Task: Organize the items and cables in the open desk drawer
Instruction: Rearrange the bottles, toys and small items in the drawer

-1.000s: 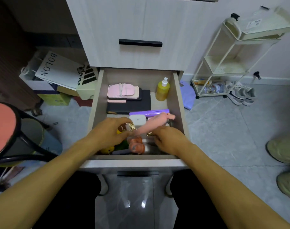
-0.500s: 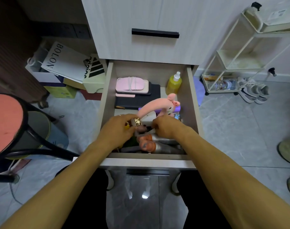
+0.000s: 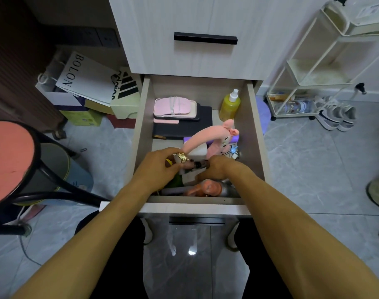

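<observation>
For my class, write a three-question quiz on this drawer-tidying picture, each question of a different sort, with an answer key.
1. True or false: the yellow spray bottle stands upright in the back right corner of the drawer.
2. Multiple choice: what lies on top of the dark flat cases at the back left? A) a pink case with a white cord round it, B) a pair of scissors, C) a red mug.
3. Fill in: the left hand pinches a small ___-coloured trinket, close to the right hand.

Key
1. True.
2. A: the pink case.
3. Gold.
</observation>
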### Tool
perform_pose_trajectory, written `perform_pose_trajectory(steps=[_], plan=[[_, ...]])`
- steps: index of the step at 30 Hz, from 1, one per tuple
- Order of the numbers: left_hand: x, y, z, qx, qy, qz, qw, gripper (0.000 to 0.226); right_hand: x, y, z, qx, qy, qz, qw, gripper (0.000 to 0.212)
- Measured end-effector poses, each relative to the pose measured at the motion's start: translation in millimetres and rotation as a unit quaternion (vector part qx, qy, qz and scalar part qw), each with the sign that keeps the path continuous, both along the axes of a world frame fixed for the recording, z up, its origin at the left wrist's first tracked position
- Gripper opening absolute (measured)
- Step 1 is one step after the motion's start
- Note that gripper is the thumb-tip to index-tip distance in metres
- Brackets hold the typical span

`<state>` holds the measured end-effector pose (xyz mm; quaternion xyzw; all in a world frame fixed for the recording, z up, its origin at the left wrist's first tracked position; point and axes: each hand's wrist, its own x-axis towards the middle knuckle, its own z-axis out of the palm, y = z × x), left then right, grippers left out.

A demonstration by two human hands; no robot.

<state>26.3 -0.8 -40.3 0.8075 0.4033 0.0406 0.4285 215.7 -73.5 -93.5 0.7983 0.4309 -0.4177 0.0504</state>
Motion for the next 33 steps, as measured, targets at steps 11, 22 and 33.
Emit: perform_pose_trajectory(steps=[11, 22, 33], plan=[[-1, 3, -5, -0.001, 0.000, 0.017, 1.000, 0.029, -15, -12, 8, 0.108, 0.057, -0.088, 0.989, 0.045], [-8, -4, 6, -0.013, -0.145, 0.080, 0.986, 0.027, -22, -54, 46, 0.417, 0.115, -0.255, 0.865, 0.038], [-5, -62, 30, -0.152, -0.296, 0.132, 0.934, 0.030, -52, -86, 60, 0.499, 0.067, -0.224, 0.834, 0.058]])
